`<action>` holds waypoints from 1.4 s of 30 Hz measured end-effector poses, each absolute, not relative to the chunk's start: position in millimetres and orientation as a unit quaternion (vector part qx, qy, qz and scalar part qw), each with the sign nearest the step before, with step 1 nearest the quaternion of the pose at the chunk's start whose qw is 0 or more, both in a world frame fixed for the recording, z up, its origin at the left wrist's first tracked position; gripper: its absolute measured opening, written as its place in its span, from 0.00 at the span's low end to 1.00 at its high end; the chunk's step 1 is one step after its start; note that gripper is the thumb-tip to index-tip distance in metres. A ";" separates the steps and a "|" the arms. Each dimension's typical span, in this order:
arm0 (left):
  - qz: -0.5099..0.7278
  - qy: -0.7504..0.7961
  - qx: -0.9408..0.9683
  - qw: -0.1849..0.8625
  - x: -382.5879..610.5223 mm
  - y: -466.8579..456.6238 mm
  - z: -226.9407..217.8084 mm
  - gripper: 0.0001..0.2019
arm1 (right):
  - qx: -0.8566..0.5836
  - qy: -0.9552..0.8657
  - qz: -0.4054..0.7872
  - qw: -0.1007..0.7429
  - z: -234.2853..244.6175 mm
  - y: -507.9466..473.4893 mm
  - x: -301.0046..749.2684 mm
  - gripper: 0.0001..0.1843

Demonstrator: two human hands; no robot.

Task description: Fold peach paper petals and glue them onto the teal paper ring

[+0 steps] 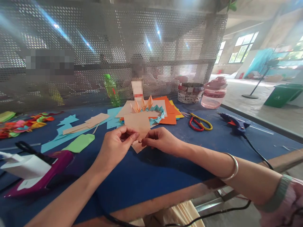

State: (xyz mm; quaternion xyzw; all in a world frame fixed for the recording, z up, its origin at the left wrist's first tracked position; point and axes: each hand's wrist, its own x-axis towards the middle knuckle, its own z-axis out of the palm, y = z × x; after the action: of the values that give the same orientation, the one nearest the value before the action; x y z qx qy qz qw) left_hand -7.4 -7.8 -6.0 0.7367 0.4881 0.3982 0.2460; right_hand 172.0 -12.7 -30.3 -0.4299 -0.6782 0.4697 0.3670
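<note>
left hand (118,140) and right hand (164,142) both pinch tan paper (137,121) — over the bench (132,183), in from its front edge.

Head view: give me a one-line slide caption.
Left hand and right hand hold tan paper over a blue table, scissors and glue gun to the right.

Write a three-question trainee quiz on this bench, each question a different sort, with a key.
1. True or false: in the picture, the scissors lie left of the glue gun.
2. Which is nearest the tub?
A. green bottle
B. pink jug
C. glue gun
3. Fill in: the left hand and right hand hold tan ____.

Key:
1. True.
2. B, the pink jug.
3. paper.
</note>
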 end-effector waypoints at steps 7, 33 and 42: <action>0.398 0.492 0.739 0.231 -7.3 -8.4 -6.4 0.10 | -0.425 -0.675 0.476 0.370 -32.7 -11.3 172.5 0.12; 0.402 0.497 0.737 0.220 -7.6 -7.9 -11.2 0.09 | -0.389 -0.643 0.529 0.395 -33.0 -14.2 169.8 0.13; 0.404 0.487 0.743 0.218 -4.3 -11.2 -10.3 0.07 | -0.421 -0.647 0.509 0.382 -31.0 -15.8 170.8 0.19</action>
State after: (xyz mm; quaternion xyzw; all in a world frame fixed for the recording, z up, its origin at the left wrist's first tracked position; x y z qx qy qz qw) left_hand -4.3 -11.2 -10.3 0.7434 0.4866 0.4038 0.2182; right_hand 170.8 -15.8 -31.0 -0.4211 -0.6467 0.5087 0.3817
